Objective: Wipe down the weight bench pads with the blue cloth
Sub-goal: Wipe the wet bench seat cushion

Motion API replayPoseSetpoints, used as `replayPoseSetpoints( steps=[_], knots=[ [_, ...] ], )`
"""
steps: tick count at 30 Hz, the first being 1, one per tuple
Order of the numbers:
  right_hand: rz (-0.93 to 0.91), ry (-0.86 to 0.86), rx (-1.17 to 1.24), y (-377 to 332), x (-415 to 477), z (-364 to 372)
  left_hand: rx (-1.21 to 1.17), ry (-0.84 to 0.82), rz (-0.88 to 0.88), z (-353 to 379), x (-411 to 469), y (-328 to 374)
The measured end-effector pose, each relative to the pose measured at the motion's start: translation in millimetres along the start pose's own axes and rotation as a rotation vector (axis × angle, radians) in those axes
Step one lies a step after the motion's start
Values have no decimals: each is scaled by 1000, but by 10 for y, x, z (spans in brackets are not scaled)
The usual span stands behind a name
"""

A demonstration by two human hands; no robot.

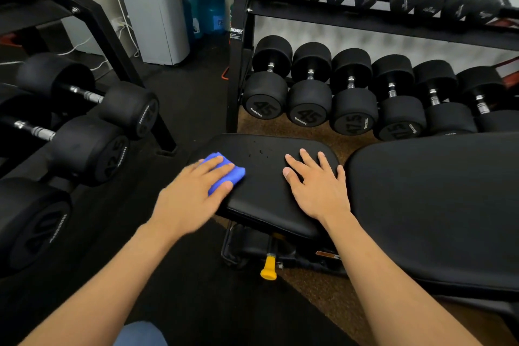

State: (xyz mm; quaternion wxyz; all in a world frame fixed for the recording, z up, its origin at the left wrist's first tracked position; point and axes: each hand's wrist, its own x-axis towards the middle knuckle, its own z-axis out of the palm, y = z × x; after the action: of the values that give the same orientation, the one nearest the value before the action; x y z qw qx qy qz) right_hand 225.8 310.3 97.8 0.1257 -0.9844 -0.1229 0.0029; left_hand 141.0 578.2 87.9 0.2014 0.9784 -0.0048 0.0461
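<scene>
The black seat pad (264, 191) of the weight bench lies in the middle, with the longer back pad (438, 205) to its right. A folded blue cloth (226, 174) rests on the seat pad's left edge. My left hand (193, 196) lies flat on the cloth and presses it against the pad, fingers spread over it. Flat on the right part of the seat pad is my right hand (316, 182), fingers apart, holding nothing. A few small specks show on the pad near its far edge.
A dumbbell rack (244, 45) with several heavy dumbbells (309, 104) stands just beyond the bench. Another rack with dumbbells (92, 146) is at the left. A yellow adjustment knob (268, 268) hangs under the seat. Blue water jugs (210, 5) stand far back.
</scene>
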Motion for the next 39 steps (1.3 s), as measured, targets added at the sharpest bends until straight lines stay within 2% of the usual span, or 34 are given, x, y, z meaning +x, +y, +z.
replayPoseSetpoints(
  steps=[3, 6, 9, 14, 16, 20, 23, 25, 26, 28, 30, 32, 35, 37, 39],
  knots=[
    [-1, 7, 5, -3, 4, 0, -114, 115, -174, 100, 28, -61],
    [-4, 16, 16, -7, 6, 4, -33, 177, -157, 351, -266, 341],
    [6, 43, 112, 22, 23, 14, -6, 109, -144, 499, -530, 847],
    [180, 244, 774, 91, -41, -120, 138, 51, -119, 483, -201, 1317],
    [239, 306, 920, 100, -77, -152, 137, -12, -116, 485, -46, 1446],
    [328, 396, 1041, 113, -110, -195, -83, -196, -139, 429, 306, 1686],
    [416, 394, 1135, 117, -159, -277, -530, -253, -85, 196, 468, 1711],
    [429, 400, 1045, 61, -204, -352, -895, -122, -107, 17, 427, 1525],
    [404, 399, 932, 5, -217, -392, -963, -8, -129, -56, 387, 1369],
    [319, 262, 661, -226, -209, -454, -819, 219, -204, -160, 305, 970],
    [326, -6, 396, -572, -144, -423, -601, 360, -285, -177, 285, 555],
    [389, -150, 171, -832, -61, -263, -459, 369, -318, -159, 313, 272],
    [279, -51, -34, -898, -145, -12, -376, 265, -311, -139, 384, 85],
    [153, 19, -35, -714, -402, 23, -369, 216, -305, -147, 450, 33],
    [117, 44, -4, -407, -635, 25, -384, 190, -306, -142, 535, 20]
  ],
)
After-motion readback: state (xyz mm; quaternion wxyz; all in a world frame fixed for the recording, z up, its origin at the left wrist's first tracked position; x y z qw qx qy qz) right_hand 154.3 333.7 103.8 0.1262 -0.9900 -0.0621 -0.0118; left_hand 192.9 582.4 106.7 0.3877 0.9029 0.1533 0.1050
